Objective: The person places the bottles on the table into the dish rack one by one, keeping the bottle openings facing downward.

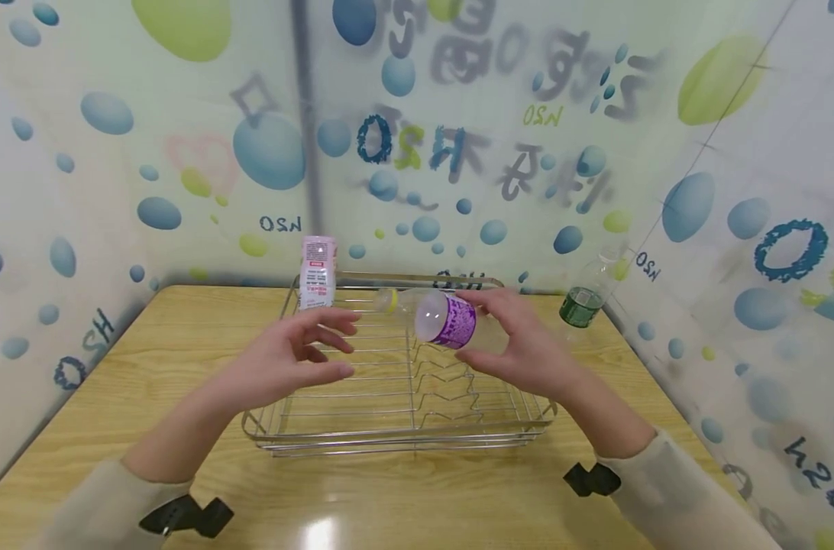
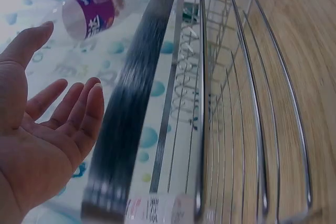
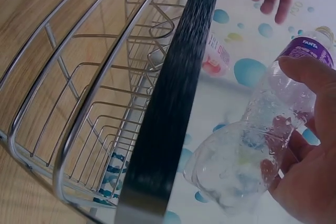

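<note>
My right hand (image 1: 527,347) holds a clear plastic bottle with a purple label (image 1: 456,321) above the right part of a wire dish rack (image 1: 399,439). The bottle lies nearly sideways, tilted. In the right wrist view, the thumb and fingers grip that Fanta bottle (image 3: 262,124) around its body. My left hand (image 1: 286,363) hovers over the rack's left part, fingers apart and nothing in them. Behind the held bottle, a clear item with a yellow ring (image 1: 388,300) is partly hidden. A pink-and-white printed container (image 1: 318,269) stands at the rack's back left.
A clear bottle with a green label (image 1: 582,307) stands on the wooden table (image 1: 149,344) to the right of the rack. Patterned curtain-like walls (image 1: 266,153) close off the back and both sides. The rack's raised metal rim runs below both hands.
</note>
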Action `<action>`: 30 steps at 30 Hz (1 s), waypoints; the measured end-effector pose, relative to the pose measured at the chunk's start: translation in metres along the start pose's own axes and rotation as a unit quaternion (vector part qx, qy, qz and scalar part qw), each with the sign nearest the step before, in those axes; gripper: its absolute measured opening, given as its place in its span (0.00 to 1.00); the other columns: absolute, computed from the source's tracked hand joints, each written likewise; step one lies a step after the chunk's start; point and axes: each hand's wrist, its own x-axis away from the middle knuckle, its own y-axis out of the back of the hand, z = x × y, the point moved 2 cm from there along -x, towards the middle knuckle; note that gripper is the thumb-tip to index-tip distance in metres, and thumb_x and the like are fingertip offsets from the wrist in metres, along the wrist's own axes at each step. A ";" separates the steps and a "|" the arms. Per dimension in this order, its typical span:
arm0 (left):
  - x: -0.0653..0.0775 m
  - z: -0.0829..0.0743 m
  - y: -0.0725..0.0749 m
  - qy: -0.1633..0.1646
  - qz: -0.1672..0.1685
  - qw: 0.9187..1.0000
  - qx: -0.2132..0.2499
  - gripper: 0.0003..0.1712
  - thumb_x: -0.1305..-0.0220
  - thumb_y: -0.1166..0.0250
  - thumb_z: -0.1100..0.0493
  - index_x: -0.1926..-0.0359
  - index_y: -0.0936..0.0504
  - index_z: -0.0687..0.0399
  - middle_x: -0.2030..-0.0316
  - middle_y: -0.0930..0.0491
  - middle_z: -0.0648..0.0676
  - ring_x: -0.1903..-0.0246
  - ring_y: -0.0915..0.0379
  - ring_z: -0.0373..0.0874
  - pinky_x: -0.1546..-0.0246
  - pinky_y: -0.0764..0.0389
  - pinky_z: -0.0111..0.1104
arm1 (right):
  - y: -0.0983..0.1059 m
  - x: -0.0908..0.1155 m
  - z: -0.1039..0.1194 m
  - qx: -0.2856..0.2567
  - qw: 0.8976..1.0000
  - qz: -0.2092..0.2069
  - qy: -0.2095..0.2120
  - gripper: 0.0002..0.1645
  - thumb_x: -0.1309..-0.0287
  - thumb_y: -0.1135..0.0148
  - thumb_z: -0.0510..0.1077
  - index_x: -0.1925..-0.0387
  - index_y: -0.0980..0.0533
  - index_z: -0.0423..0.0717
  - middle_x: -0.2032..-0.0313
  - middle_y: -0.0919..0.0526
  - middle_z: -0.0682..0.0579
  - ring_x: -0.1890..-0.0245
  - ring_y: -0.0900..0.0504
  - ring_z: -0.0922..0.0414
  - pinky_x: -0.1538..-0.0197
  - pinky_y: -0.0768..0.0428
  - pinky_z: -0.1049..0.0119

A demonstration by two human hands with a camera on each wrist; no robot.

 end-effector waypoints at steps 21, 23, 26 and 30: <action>-0.033 -0.017 -0.033 0.018 -0.003 0.999 -0.029 0.38 0.37 0.16 0.52 0.27 0.19 0.37 0.31 0.19 0.49 0.48 0.21 0.53 0.58 0.13 0.37 | -0.017 -0.001 0.018 0.154 0.984 0.024 0.081 0.47 0.43 0.15 0.51 0.24 0.25 0.53 0.36 0.19 0.46 0.32 0.24 0.43 0.29 0.31 0.32; -0.034 -0.017 -0.033 0.013 -0.009 0.999 -0.041 0.37 0.38 0.16 0.53 0.29 0.18 0.38 0.31 0.18 0.50 0.48 0.20 0.53 0.58 0.13 0.36 | -0.017 -0.002 0.020 0.157 0.984 0.029 0.079 0.48 0.43 0.14 0.51 0.24 0.26 0.53 0.35 0.19 0.46 0.32 0.24 0.44 0.29 0.33 0.32; -0.034 -0.016 -0.033 0.009 -0.016 0.999 -0.050 0.36 0.38 0.15 0.54 0.30 0.17 0.40 0.32 0.17 0.50 0.51 0.18 0.53 0.61 0.13 0.35 | -0.018 -0.003 0.019 0.156 0.984 0.033 0.076 0.48 0.43 0.14 0.51 0.24 0.26 0.52 0.35 0.18 0.46 0.31 0.24 0.44 0.28 0.34 0.31; -0.032 -0.014 -0.031 0.012 -0.019 0.999 -0.041 0.36 0.39 0.15 0.55 0.31 0.16 0.43 0.34 0.16 0.51 0.54 0.16 0.50 0.62 0.11 0.34 | -0.014 -0.003 0.014 0.132 0.988 0.032 0.067 0.49 0.44 0.13 0.52 0.24 0.25 0.52 0.33 0.19 0.45 0.31 0.23 0.42 0.29 0.34 0.31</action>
